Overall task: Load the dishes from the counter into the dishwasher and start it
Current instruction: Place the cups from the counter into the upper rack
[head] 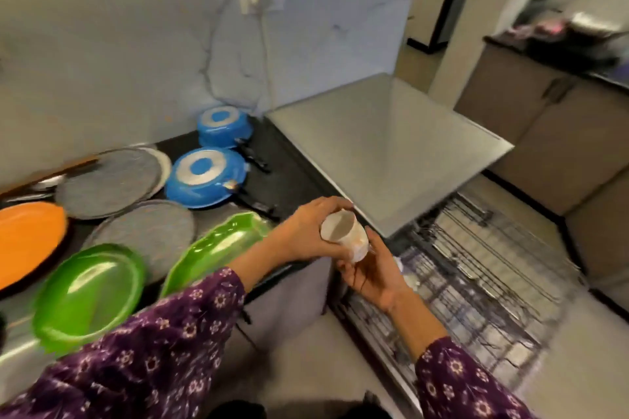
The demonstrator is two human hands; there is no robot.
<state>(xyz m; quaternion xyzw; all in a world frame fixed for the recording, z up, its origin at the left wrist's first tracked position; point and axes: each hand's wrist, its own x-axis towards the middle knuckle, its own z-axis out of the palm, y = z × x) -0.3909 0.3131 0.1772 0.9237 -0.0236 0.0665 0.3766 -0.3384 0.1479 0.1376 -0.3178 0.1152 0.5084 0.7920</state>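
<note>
1. The dishwasher (391, 153) was the biggest thing, at 2 o'clock in the view. It was open, so I think it had not been started.
2. Its rack (476, 282) was pulled out at 4 o'clock. The view was blurry there. The rack looked mostly bare, so I think loading had only just begun.
3. The dark surface (289, 173) ran from 9 o'clock to the middle. It was full of dishes waiting to go in.
4. An orange plate (27, 238) lay at 9 o'clock. A round green plate (88, 292) lay at 8 o'clock, and a long green plate (218, 248) lay just beside the left arm.
5. Two grey plates (109, 180) (146, 235) lay between them and the wall.
6. Two blue pans (204, 177) (223, 126) sat upside down at 10 o'clock.
7. Both hands held one white cup (345, 236) in the air. It was over the gap between the surface and the rack, tipped on its side with its mouth facing up.
8. The left hand (306, 231) curled round the cup's rim. The right hand (371, 279) cupped its bottom.
9. Nothing seemed to block the way down to the rack, though the dishwasher's top corner was close at 1 o'clock from the cup.
</note>
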